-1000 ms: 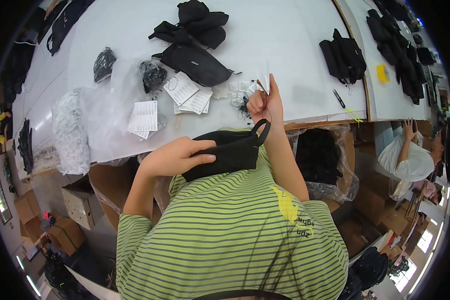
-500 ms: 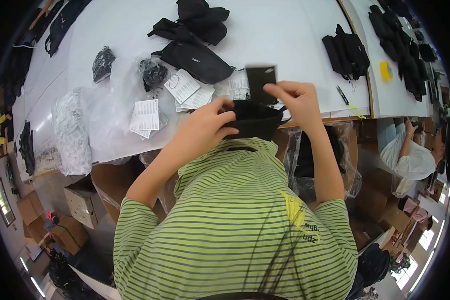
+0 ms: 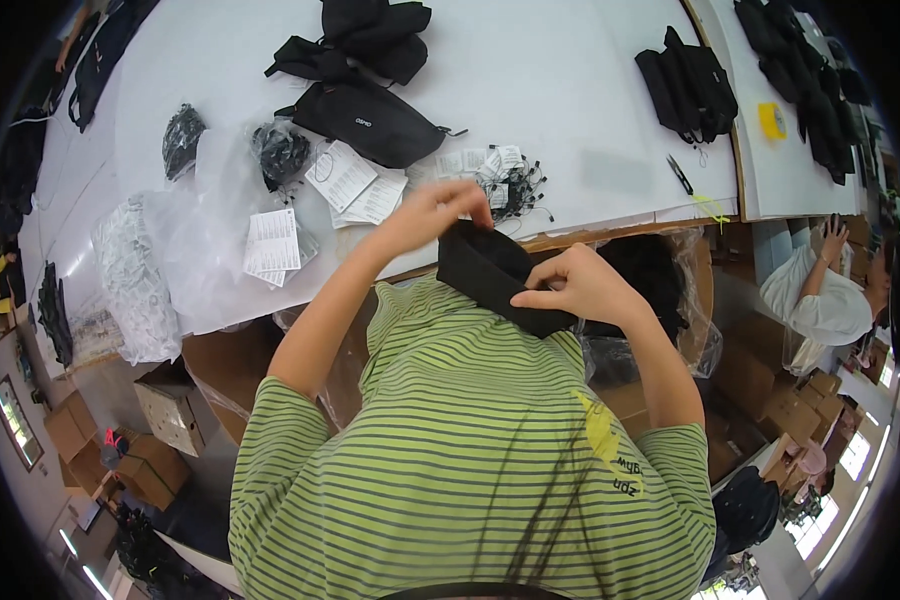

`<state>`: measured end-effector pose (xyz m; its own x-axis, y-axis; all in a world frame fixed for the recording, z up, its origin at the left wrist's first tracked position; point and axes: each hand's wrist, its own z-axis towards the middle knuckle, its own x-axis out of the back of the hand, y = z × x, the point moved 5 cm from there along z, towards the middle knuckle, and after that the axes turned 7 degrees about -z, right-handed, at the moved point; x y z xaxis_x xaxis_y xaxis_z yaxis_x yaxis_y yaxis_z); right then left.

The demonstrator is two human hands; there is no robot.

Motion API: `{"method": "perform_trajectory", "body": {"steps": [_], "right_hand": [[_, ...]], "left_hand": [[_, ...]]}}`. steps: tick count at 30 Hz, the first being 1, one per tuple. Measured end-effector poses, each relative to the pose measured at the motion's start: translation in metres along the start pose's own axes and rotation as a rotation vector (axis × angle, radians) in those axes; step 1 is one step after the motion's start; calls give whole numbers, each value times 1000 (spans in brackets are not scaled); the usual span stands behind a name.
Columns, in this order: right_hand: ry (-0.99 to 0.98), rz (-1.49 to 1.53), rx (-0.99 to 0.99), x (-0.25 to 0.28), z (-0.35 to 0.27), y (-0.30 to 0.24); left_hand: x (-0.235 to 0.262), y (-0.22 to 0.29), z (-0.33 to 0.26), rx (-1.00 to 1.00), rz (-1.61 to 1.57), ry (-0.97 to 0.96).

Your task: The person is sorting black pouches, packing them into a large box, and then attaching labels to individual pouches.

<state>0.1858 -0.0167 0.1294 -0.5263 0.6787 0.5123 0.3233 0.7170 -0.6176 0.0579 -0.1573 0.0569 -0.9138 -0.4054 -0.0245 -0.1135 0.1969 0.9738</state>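
Both my hands hold a small black fabric pouch [image 3: 490, 275] in front of my chest, just at the near edge of the white table [image 3: 560, 80]. My left hand [image 3: 425, 215] pinches its upper left end. My right hand [image 3: 575, 285] grips its lower right side, fingers curled over the fabric. A green striped shirt fills the lower part of the view.
On the table lie a black waist bag [image 3: 375, 120], more black bags [image 3: 375, 25] behind it, white paper tags [image 3: 355, 180], a heap of black cords [image 3: 515, 190], clear plastic bags [image 3: 170, 250], another black bag pile [image 3: 690, 85], scissors [image 3: 680, 175]. Another person [image 3: 830, 290] sits at right. Cardboard boxes [image 3: 170, 415] stand below.
The pouch has come down from above the table edge toward my chest. My hands shifted: the left now pinches the top end, the right grips the lower side.
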Motion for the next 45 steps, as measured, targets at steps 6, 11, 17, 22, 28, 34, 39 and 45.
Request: {"method": "perform_trajectory", "body": {"steps": [6,11,17,22,28,34,39,45], "right_hand": [[-11,-68,106,16,-15,9],[163,-300,197,40,-30,10],[356,-425,283,62,-25,22],[408,-464,371,79,-16,3],[618,-182,445,83,-4,-14],[695,191,413,63,14,-27],[632,743,236,33,24,6],[573,734,397,66,46,-10]], "left_hand": [[20,-95,55,-175,946,520],[25,-90,61,-152,997,576],[17,56,14,-264,0,881],[-35,107,-6,-256,814,504],[-28,39,-36,-222,-364,975],[-40,37,-17,-131,-1231,979],[-30,47,-17,-149,-1142,995],[-34,59,-21,-70,-966,815]]}}
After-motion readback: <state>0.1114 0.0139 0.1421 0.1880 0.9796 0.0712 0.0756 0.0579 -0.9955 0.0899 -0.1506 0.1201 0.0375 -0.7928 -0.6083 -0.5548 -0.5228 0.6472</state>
